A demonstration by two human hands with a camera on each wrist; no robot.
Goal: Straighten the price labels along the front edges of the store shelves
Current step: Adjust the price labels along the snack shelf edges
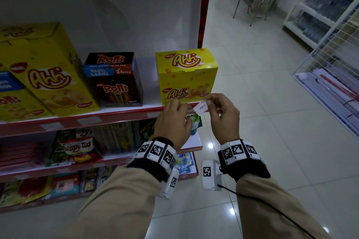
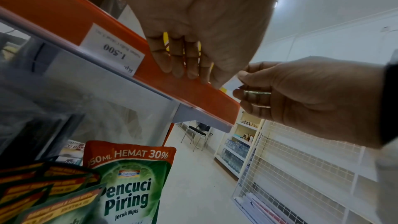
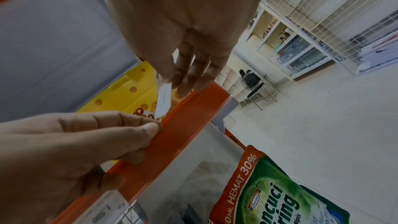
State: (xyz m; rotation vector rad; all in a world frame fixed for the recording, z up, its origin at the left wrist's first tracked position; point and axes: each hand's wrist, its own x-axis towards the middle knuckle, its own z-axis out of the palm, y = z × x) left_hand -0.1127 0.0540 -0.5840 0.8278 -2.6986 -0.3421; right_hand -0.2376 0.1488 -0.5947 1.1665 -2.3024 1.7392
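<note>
A white price label (image 1: 201,107) reading 2.000 sits tilted at the right end of the red shelf edge (image 1: 116,115), pinched by the right hand (image 1: 223,116). The left hand (image 1: 173,122) rests curled fingers (image 2: 170,64) on the edge beside it. A yellow Ahh box (image 1: 186,75) stands just behind; a dark Roll's box (image 1: 114,79) stands further left.

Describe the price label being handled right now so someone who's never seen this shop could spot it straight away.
Find the red-edged shelf carrying the snack boxes and follow its front strip to the right end, below the small yellow Ahh box. The price label is a small white slip printed 2.000, pinched by the right hand. Unlike the other labels sitting flat in the strip, it is tilted and sticks up.
</note>
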